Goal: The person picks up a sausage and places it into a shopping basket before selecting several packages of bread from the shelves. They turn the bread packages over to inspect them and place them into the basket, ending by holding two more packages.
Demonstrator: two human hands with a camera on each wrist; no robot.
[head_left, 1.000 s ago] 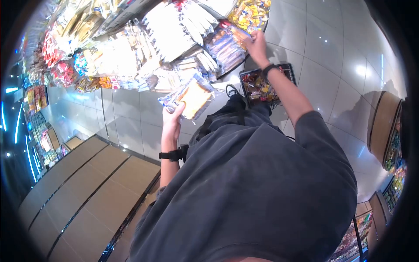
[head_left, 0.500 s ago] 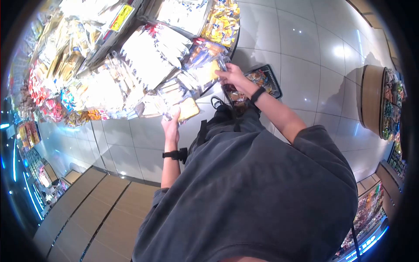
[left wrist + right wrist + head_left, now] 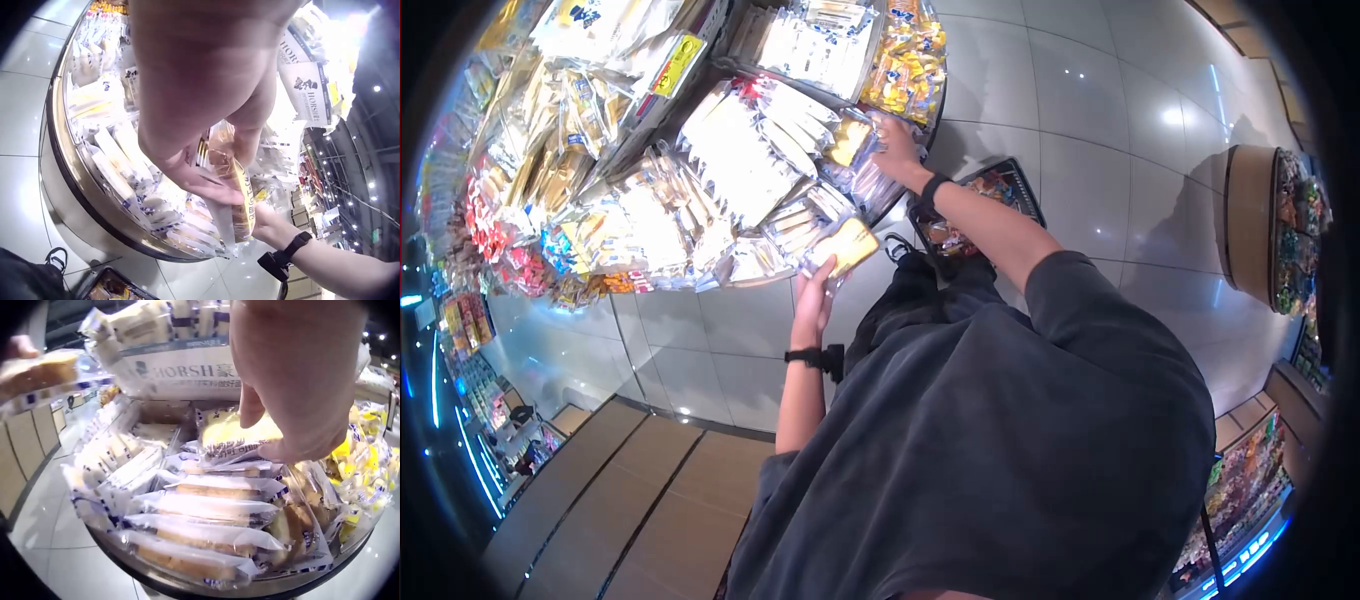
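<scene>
My left hand grips a bread slice in a clear wrapper, held just off the display's near edge. In the left wrist view its fingers curl round the package, whose golden side faces out. My right hand reaches over the display and pinches another wrapped bread, yellow with dark print. That package lies close above a row of white-wrapped breads; part of it is hidden behind the thumb and fingers.
The rounded display stand holds many wrapped snacks, with yellow packets at its far right. A black basket of packaged goods stands on the tiled floor beside my foot. Another snack stand is at the right.
My right hand first reached among the packages, then drew back with a wrapped bread, and now has moved it forward and left over the row. The left hand keeps its bread.
</scene>
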